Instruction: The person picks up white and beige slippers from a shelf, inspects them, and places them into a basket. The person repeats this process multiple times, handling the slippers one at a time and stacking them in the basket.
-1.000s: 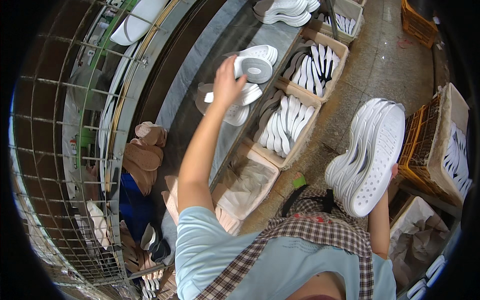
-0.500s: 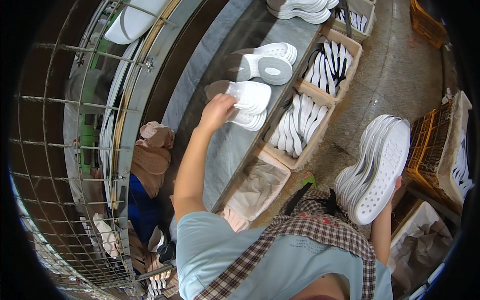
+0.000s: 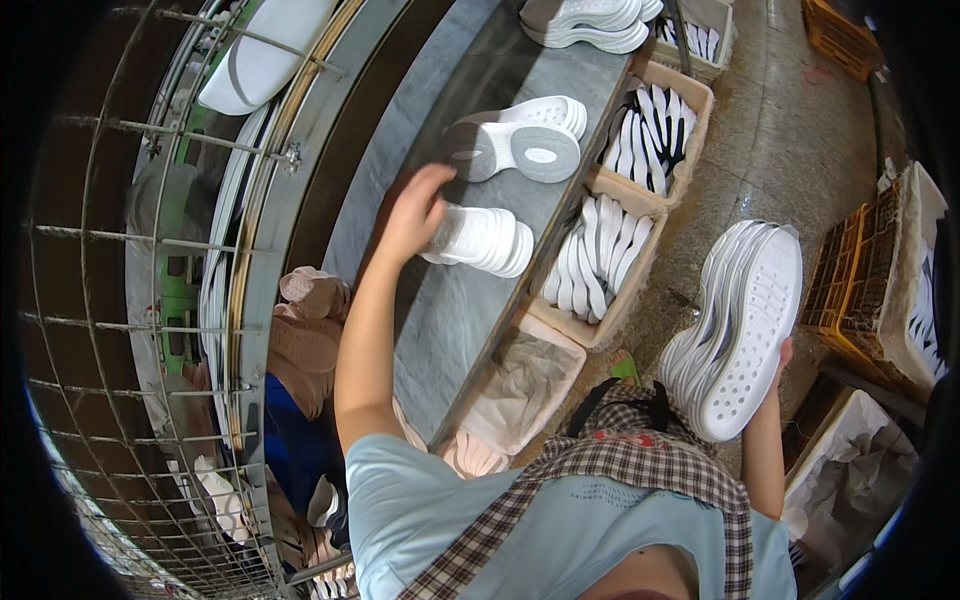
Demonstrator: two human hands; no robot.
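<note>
My right hand (image 3: 781, 362) grips a thick stack of white shoe soles (image 3: 748, 325) from its right side. The stack is tilted, and its top sole shows rows of round holes; most of that hand's fingers are hidden behind it. Over the grey bench (image 3: 445, 325), my left hand (image 3: 413, 212) is open, thumb and fingers apart with nothing visible between them. It is right beside the left end of a small pile of white soles (image 3: 485, 240) on the bench. Just beyond that pile lie more soles (image 3: 520, 140), one with its grey-and-white underside up.
Another sole pile (image 3: 590, 25) lies at the bench's far end. Along its right edge stand bins of white and black strips (image 3: 650, 135), white strips (image 3: 598, 255) and crumpled lining (image 3: 520, 385). Wire mesh (image 3: 95, 320) rises at left; an orange crate (image 3: 842, 265) stands at right.
My left hand has come off the soles, moving slightly left with its fingers opening. The nearer bench soles, earlier in two overlapping groups, now lie as one pile. My right hand still holds its stack.
</note>
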